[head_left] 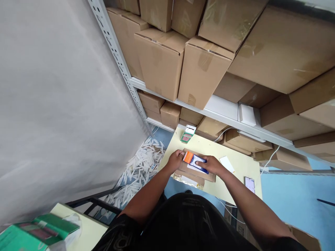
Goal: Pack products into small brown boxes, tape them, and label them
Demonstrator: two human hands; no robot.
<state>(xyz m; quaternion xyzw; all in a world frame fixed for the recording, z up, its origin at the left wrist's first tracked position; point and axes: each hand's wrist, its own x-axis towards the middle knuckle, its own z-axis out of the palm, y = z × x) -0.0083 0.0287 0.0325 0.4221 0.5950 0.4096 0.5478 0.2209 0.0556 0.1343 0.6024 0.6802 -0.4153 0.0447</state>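
One shirt [193,223] is nearest; beyond, the left hand [175,161] pinches one packet [192,160] by its orange end, the right hand [211,165] by its blue, over one carton [210,177] on one table [237,153] with one phone [250,183].

no wording legible from where I stand, print too small on the orange-and-blue packet [193,160], lettering blurred on the green carton [186,137] on the bench [204,141], phone [249,184] screen unreadable, marks on the black shirt [191,223] too faint
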